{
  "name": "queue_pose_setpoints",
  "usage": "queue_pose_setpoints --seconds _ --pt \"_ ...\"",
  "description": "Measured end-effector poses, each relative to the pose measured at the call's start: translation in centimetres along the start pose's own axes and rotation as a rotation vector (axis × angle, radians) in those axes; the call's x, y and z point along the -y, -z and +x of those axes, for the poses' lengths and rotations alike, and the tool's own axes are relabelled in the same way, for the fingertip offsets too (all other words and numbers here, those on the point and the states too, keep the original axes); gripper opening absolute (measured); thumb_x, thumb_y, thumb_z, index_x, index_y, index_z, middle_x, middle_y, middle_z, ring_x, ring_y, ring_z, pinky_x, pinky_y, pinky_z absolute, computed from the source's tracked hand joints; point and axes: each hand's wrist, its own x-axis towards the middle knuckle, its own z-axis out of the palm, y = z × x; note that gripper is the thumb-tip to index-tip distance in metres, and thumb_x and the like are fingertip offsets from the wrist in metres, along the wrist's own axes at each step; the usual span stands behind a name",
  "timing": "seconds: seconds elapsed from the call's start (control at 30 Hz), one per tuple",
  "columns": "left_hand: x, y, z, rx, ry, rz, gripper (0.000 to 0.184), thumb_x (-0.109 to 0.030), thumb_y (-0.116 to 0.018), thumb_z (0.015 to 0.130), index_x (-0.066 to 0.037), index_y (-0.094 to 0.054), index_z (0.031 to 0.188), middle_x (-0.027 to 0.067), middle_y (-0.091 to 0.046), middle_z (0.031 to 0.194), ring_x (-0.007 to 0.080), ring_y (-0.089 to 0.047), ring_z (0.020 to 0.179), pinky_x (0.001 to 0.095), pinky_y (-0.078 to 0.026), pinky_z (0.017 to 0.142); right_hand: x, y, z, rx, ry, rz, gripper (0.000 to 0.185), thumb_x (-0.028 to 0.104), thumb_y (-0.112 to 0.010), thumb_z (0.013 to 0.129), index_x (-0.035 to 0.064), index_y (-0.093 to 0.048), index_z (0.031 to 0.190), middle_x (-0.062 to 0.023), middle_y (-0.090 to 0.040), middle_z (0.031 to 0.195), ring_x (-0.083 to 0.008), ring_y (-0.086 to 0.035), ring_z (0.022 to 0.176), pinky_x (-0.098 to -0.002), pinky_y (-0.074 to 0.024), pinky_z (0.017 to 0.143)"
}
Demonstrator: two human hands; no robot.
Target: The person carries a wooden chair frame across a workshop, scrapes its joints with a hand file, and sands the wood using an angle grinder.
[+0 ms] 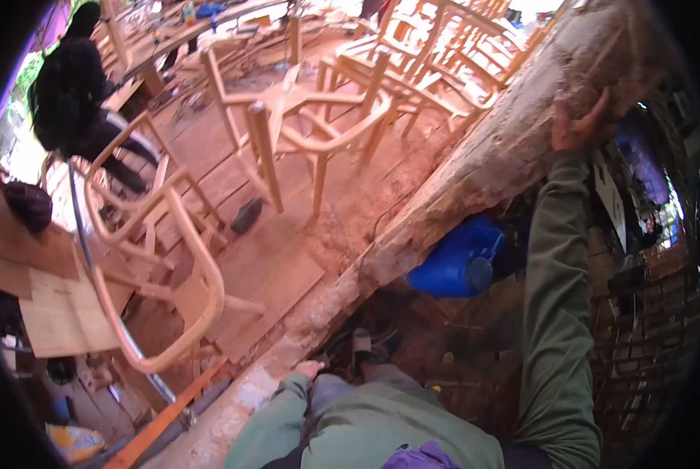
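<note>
Seemingly steadying the body at a rough earthen wall [483, 170], slanting from the upper right to the lower left of the frame, a step calling for even weight and a firm palm rather than a grip. Pressing on the wall at upper right with the right hand [581, 123], fingers wide apart around no object; at lower centre, low beside the thigh and near the wall's edge, impossible to tell how far open the left hand [309, 369]. Close by, a blue jerrycan [453, 262] right of centre and wooden chair frames [265, 156] at upper centre.
</note>
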Motion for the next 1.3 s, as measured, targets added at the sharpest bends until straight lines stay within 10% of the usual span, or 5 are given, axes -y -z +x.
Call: queue_pose_setpoints --seconds 0.17,0.43,1.0,1.17,1.3 --pt "-2.2 0.8 -2.1 -0.033 -0.053 0.006 0.032 -0.041 -0.067 0.083 -0.012 -0.070 0.098 0.0048 -0.058 0.076 0.0184 -0.052 0.056 0.0342 -0.044 0.046 -1.1 -1.1 0.1 0.014 0.007 0.127 0.097 0.059 -0.076 0.064 0.0147 -0.038 0.141 -0.0340 -0.032 0.132 -0.0464 -0.039 0.119 -0.0508 -0.0366 0.100" --pt "-2.4 2.3 -0.6 0.024 0.060 0.084 0.036 -0.044 -0.067 0.083 -0.017 -0.068 0.106 0.0002 -0.060 0.105 0.0180 -0.055 0.092 0.0374 -0.048 0.070 -2.9 -2.0 0.2 -0.057 0.107 0.123 0.102 0.065 -0.078 0.058 0.0103 -0.042 0.138 -0.0348 -0.033 0.131 -0.0455 -0.037 0.120 -0.0498 -0.0361 0.101" --pt "-0.8 0.6 -1.0 0.013 -0.048 0.117 0.034 -0.043 -0.067 0.083 -0.016 -0.068 0.105 0.0012 -0.063 0.092 0.0174 -0.056 0.079 0.0344 -0.049 0.062 -1.4 -1.3 1.5 -0.082 0.342 0.384 0.090 0.055 -0.080 0.065 0.0093 -0.046 0.135 -0.0159 -0.045 0.140 -0.0332 -0.044 0.126 -0.0432 -0.0341 0.106" --pt "0.7 0.4 0.3 -0.069 -0.101 0.132 0.041 -0.042 -0.069 0.081 -0.004 -0.070 0.096 0.0123 -0.069 0.087 0.0222 -0.064 0.083 0.0336 -0.049 0.078 -3.5 -2.2 1.7 -0.105 0.319 0.075 0.089 0.052 -0.080 0.066 0.0067 -0.045 0.135 -0.0184 -0.044 0.138 -0.0331 -0.044 0.126 -0.0417 -0.0351 0.106" --pt "2.7 1.4 2.7 0.134 -0.037 0.015 0.031 -0.040 -0.069 0.083 -0.018 -0.068 0.104 -0.0007 -0.057 0.085 0.0156 -0.052 0.075 0.0332 -0.046 0.062 -2.3 -2.3 -0.1 -0.067 0.213 0.222 0.087 0.040 -0.076 0.067 0.0054 -0.040 0.138 -0.0208 -0.043 0.138 -0.0383 -0.040 0.127 -0.0453 -0.0330 0.106"
